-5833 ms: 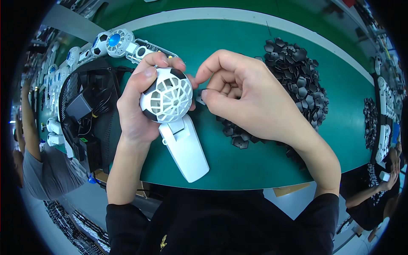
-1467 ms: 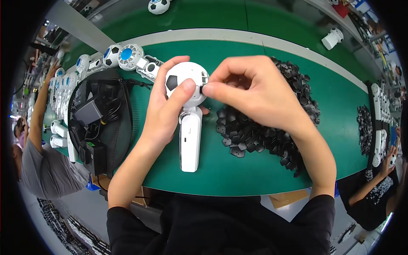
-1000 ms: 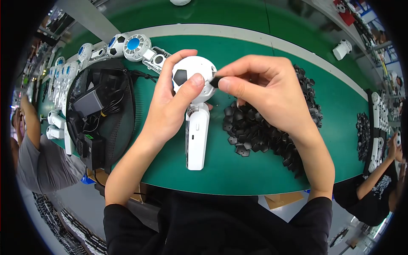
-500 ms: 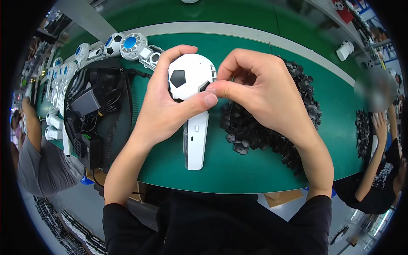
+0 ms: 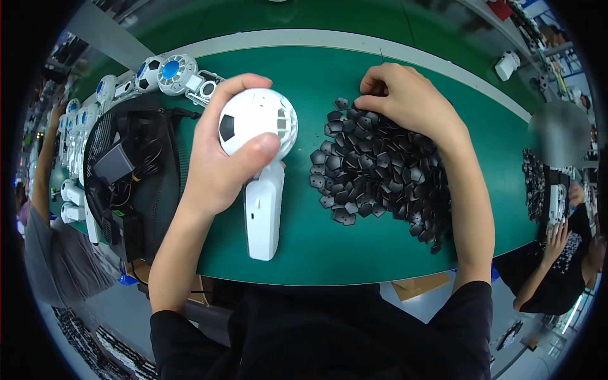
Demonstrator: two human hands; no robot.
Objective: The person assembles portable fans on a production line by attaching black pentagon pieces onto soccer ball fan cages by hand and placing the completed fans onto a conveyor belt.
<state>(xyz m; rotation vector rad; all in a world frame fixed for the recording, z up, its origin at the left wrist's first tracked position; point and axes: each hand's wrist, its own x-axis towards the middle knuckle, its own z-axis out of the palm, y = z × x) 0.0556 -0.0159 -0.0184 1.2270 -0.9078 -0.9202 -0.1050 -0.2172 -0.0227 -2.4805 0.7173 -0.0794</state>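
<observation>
My left hand (image 5: 221,152) is wrapped round the round head of a white handheld fan (image 5: 262,215), its thumb across the front. A black pentagon patch (image 5: 227,126) shows on the head's left side, and vent slots face right. The fan's handle points down towards me. My right hand (image 5: 411,98) is at the far edge of a pile of black pentagon pieces (image 5: 380,168), fingers curled and thumb against the pile. Whatever lies between its fingertips is hidden.
On the left sits a black mesh bag (image 5: 168,149) holding a power adapter (image 5: 114,161) and cables. Several white fans with blue centres (image 5: 170,69) line the far left of the green table (image 5: 304,253). People sit at work on both sides.
My right hand has left the fan and moved right to the black pieces. My left hand has shifted left with the fan and turned its head, so the vent slots show more.
</observation>
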